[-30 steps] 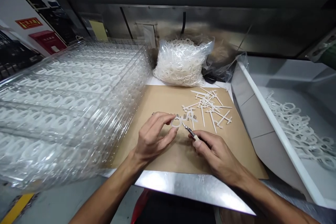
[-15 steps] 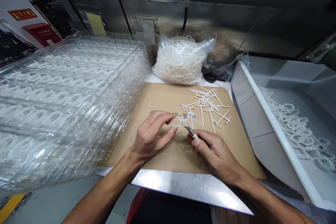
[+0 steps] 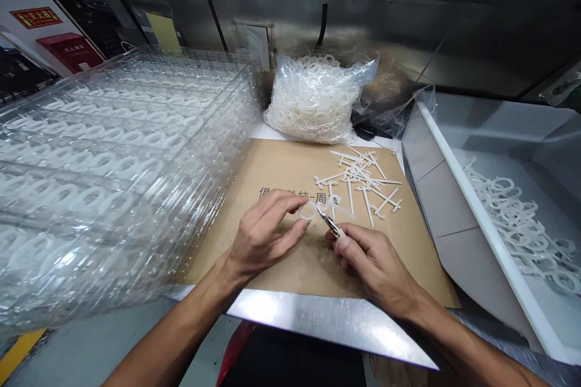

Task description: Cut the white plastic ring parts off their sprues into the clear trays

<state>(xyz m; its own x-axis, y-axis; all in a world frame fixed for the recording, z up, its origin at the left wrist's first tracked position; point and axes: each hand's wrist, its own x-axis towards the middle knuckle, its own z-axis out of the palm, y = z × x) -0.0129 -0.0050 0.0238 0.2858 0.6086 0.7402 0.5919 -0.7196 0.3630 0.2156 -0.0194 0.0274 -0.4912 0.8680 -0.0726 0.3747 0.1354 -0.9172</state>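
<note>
My left hand (image 3: 263,236) pinches a small white plastic ring part (image 3: 307,210) between thumb and forefinger, low over a brown cardboard sheet (image 3: 281,172). My right hand (image 3: 372,266) grips a thin metal-tipped cutting tool (image 3: 330,225) like a pen. Its tip touches the right side of the ring part, where a thin stem sticks out. A loose pile of white plastic stems (image 3: 361,180) lies on the cardboard just beyond the hands.
A tall stack of clear plastic trays (image 3: 109,163) holding white rings fills the left. A clear bag of white rings (image 3: 315,100) stands at the back. A white bin (image 3: 458,175) on the right holds several ring parts (image 3: 521,224). The metal table edge (image 3: 327,320) runs in front.
Both hands stay almost in place over the cardboard. The tool tip has closed in slightly on the ring part, and the view has shifted a little.
</note>
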